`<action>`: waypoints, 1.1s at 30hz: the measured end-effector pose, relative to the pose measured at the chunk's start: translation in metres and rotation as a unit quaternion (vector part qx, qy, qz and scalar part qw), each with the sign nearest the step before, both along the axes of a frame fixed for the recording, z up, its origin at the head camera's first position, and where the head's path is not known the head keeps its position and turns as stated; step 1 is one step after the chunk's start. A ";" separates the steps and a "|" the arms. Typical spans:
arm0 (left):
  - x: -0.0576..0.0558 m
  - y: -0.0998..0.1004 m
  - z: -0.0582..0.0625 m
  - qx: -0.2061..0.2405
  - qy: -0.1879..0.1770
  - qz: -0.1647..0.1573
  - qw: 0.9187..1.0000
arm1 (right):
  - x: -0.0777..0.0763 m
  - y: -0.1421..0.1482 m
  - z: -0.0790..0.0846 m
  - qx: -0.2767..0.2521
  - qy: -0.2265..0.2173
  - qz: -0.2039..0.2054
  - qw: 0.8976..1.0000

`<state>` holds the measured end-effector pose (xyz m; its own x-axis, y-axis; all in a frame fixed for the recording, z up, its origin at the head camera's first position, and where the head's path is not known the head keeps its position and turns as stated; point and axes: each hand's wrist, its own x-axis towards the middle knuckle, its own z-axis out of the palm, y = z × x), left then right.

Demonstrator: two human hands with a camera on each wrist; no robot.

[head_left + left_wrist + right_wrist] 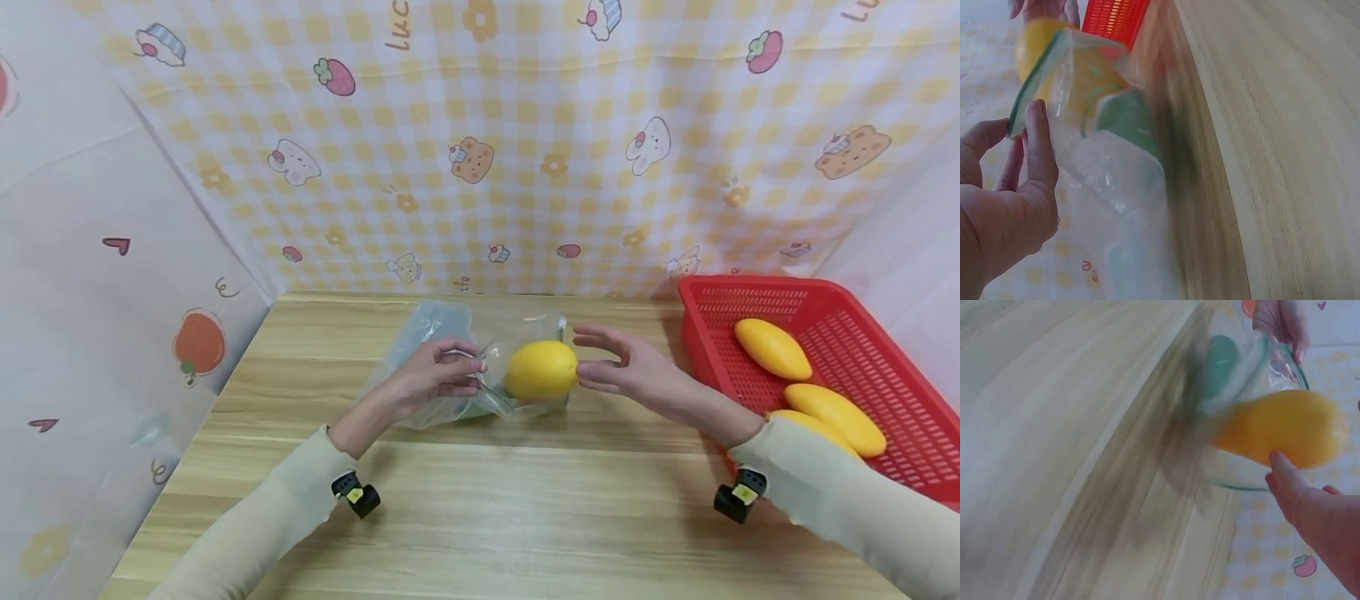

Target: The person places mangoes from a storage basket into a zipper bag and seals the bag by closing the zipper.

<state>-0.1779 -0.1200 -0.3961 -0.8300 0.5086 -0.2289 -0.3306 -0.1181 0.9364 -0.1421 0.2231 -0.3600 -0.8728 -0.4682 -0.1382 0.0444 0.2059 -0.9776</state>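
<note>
A clear zip bag (433, 333) with a green-edged mouth lies over the wooden table. My left hand (441, 377) pinches the rim of its mouth between thumb and fingers; the left wrist view shows the green strip (1035, 81) there. At the mouth is a yellow mango (542, 370), its narrow end inside the bag in the right wrist view. The fingers of my right hand (636, 371) are fairly straight, and a fingertip touches the mango's outer end. Blur hides how deep the mango sits.
To the right stands a red plastic basket (712, 333) with several yellow mangoes (772, 348) in it; my right forearm passes over its near side. A checked cloth (525, 208) hangs behind the wooden table (510, 517), and a white printed sheet (97, 292) covers the left side.
</note>
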 end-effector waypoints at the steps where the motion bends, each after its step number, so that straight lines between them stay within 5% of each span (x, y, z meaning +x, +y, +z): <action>1: 0.000 0.000 0.001 0.003 0.002 0.000 1.000 | 0.000 -0.001 0.001 -0.007 0.004 0.001 1.000; 11: 0.003 0.003 0.004 0.015 0.008 -0.005 1.000 | -0.001 0.014 -0.013 0.017 0.017 0.009 1.000; 23: 0.006 0.008 0.000 -0.003 -0.010 -0.004 1.000 | 0.001 0.007 -0.031 0.025 -0.004 -0.020 0.999; 33: 0.006 0.008 0.000 -0.005 -0.006 -0.007 1.000 | 0.001 0.015 -0.035 0.078 0.026 -0.051 0.995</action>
